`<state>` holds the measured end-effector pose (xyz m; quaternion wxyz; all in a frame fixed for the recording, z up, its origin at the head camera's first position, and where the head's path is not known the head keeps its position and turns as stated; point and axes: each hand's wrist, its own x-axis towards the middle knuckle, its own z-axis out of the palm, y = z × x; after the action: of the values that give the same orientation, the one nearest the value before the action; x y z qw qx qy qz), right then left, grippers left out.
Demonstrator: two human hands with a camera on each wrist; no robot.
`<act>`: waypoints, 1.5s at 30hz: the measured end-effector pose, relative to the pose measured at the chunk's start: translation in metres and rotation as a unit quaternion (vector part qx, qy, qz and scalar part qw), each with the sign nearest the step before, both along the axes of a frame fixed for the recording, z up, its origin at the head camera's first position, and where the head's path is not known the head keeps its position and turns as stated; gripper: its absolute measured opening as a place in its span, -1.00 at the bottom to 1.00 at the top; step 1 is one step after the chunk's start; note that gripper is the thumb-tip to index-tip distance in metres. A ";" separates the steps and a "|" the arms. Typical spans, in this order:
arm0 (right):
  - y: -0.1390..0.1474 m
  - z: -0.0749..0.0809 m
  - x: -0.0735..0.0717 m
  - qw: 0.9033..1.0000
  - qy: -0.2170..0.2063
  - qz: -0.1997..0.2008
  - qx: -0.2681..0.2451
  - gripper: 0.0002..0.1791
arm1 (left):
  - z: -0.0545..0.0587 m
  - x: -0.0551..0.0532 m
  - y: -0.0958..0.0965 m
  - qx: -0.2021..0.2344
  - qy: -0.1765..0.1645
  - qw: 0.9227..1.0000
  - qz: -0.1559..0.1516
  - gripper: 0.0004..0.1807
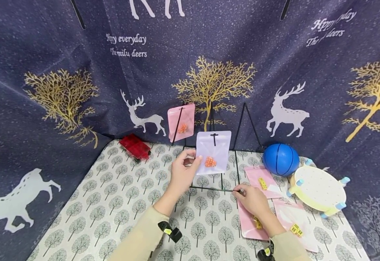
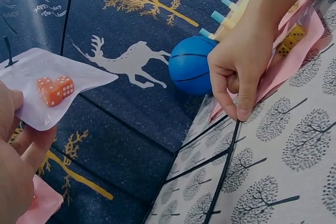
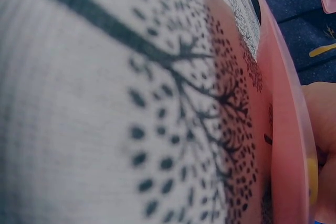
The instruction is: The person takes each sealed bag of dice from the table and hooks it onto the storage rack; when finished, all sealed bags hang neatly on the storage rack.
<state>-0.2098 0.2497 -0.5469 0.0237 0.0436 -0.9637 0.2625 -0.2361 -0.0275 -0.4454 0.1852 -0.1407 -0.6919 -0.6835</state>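
Now, left hand (image 1: 183, 171) pinching pouch (image 1: 216, 149), right hand (image 1: 251, 198) pinching black rod (image 2: 224, 166)

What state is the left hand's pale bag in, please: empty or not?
Not empty: orange dice show through, low in the pale bag.

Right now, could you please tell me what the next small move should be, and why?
Perhaps the left hand should ease the pale bag farther back along the black prong: only a short tip shows through the bag's slot, and the right hand pinches the rack's base wire, which should help steady it.
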 end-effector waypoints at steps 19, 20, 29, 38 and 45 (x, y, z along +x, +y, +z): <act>0.003 0.000 0.002 1.000 0.006 -0.004 -0.003 -0.88 | 0.012 -0.047 0.019 0.000 0.001 0.999 0.041 -0.77; 0.003 0.000 0.002 1.000 0.008 -0.003 -0.003 -0.88 | 0.013 -0.049 0.020 0.001 0.001 0.999 0.044 -0.77; 0.005 0.002 0.001 1.000 0.006 -0.005 -0.006 -0.88 | 0.016 -0.069 0.028 0.002 -0.029 0.997 0.066 -0.79; 0.001 0.003 0.001 1.000 0.002 -0.006 -0.008 -0.89 | 0.023 -0.088 0.033 0.000 -0.026 0.996 0.089 -0.77; 0.000 0.003 0.001 1.000 -0.002 -0.005 -0.014 -0.89 | 0.029 -0.099 0.034 -0.018 -0.043 0.992 0.121 -0.77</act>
<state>-0.2083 0.2500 -0.5435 0.0242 0.0379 -0.9601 0.2759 -0.3353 0.0062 -0.4168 0.2341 -0.0296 -0.7237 -0.6485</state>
